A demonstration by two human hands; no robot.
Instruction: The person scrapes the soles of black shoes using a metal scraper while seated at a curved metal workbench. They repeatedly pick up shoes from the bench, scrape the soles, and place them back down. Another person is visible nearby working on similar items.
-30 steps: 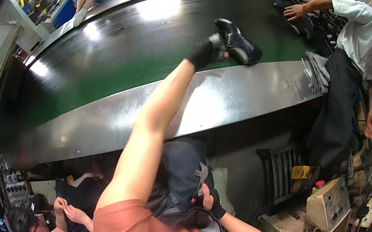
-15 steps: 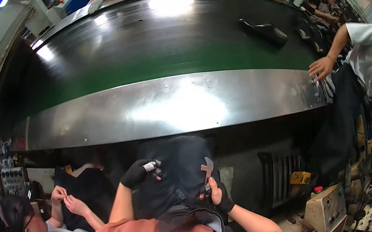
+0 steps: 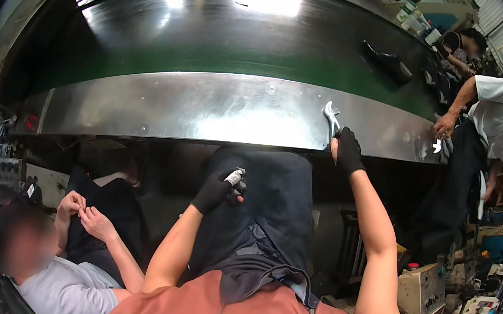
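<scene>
My right hand point(image 3: 349, 152), in a black fingerless glove, is stretched out to the metal ledge point(image 3: 189, 101) of the conveyor. It is closed around the handle of a hammer point(image 3: 332, 118), whose pale metal head points away from me over the ledge. I cannot tell whether the head touches the metal. Over my lap, my left hand point(image 3: 222, 190) wears a similar black glove, with white wrapping on a finger. Its fingers are curled in, and whatever they may hold is hidden.
A dark shoe point(image 3: 388, 64) lies on the conveyor belt point(image 3: 216, 38), with more dark shoes point(image 3: 437, 83) farther right. A co-worker in white point(image 3: 501, 117) leans at the ledge's right end. Another person's hands point(image 3: 88, 215) are close on my left. A control box point(image 3: 421, 294) stands at lower right.
My right hand has gone forward from my lap to the ledge, carrying the hammer. My left hand stays over my lap. The view has shifted.
</scene>
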